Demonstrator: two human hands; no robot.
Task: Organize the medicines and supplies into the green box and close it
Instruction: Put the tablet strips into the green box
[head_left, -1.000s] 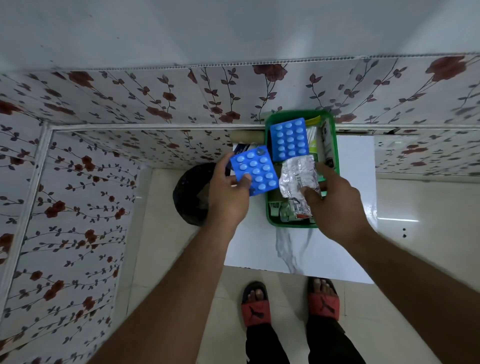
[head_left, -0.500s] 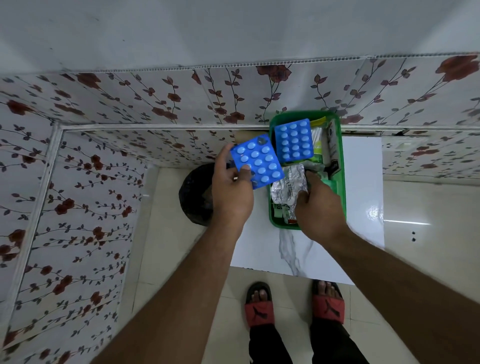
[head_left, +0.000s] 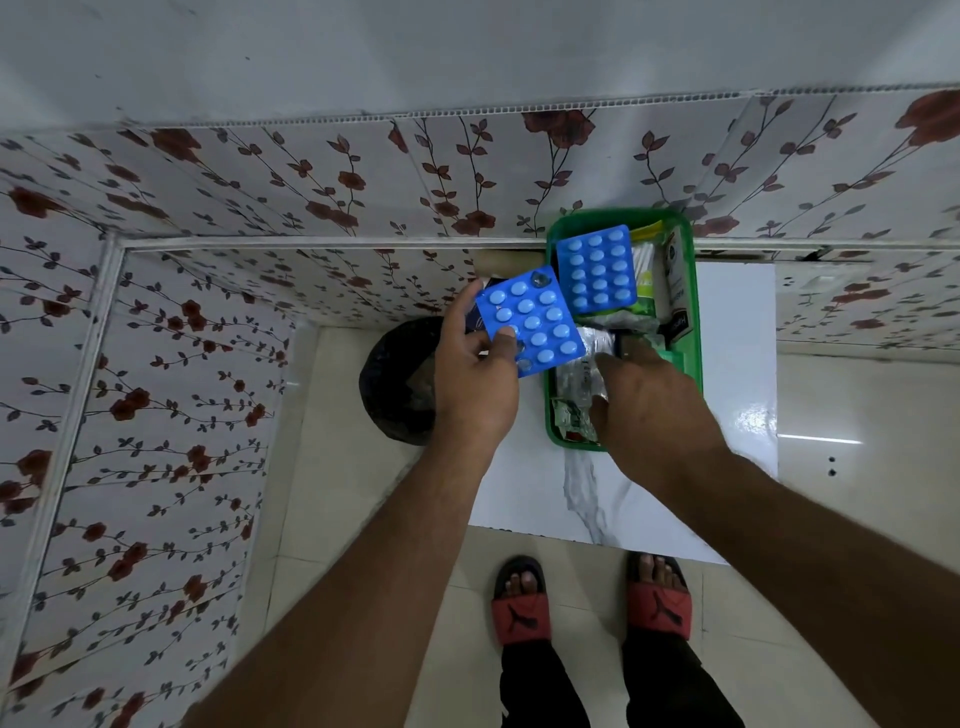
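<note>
the left hand (head_left: 475, 384) pinches a blue plastic blister sheet of pale round tablets (head_left: 532, 323) by its near corner, thumb on top and fingers behind, holding it tilted just left of the green rectangular plastic box (head_left: 693, 332), its right edge overlapping the box's rim. the sheet looks light, thin and fairly stiff, likely slick on its face, so an edge or corner pinch clear of the bubbles seems the sound hold; two pockets look already popped. a second blue blister sheet (head_left: 596, 270) lies flat in the far half of the box, beside white and yellow packets (head_left: 647, 260) standing along the right wall. the right hand (head_left: 652, 405) reaches into the near half with fingers curled down over crinkled silver foil strips (head_left: 576, 379); whether it grips them or only presses them i cannot tell, since the fingertips are hidden. the box's near rim sits behind that hand, no lid is visible, and a dark item behind the held sheet is too covered to name.
</note>
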